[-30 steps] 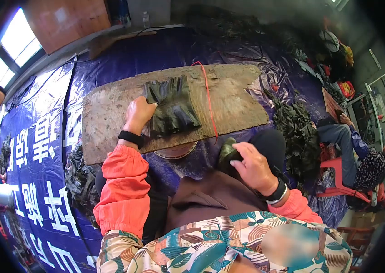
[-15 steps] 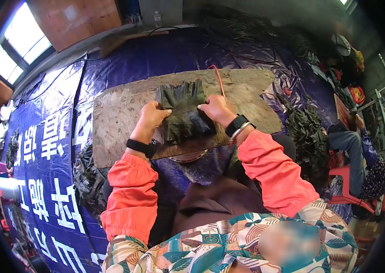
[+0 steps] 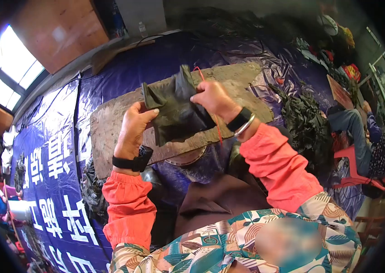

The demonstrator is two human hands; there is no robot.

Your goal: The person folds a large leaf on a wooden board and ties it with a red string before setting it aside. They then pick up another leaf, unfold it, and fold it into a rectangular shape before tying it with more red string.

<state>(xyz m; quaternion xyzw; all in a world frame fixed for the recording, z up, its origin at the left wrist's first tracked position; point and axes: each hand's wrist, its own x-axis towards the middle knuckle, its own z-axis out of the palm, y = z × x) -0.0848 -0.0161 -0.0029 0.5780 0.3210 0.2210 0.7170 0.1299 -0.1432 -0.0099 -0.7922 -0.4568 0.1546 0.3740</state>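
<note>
A folded dark green sheet of what looks like kelp is raised above the wooden board, its far corners sticking up. My left hand pinches its left edge between thumb and fingers. On the other side, my right hand grips the right edge near the top. A red string runs behind the right hand and shows again below it, at the board's near edge. The underside of the sheet is hidden.
Heaps of dark kelp lie to the right and left of the board. A blue tarp with white characters covers the floor. Under the board's near edge is a round rim. Another person sits at far right by a red stool.
Both hands have lifted the kelp off the board and tilted it, its far corners now rising. The right hand has moved up. The whole view has turned slightly.
</note>
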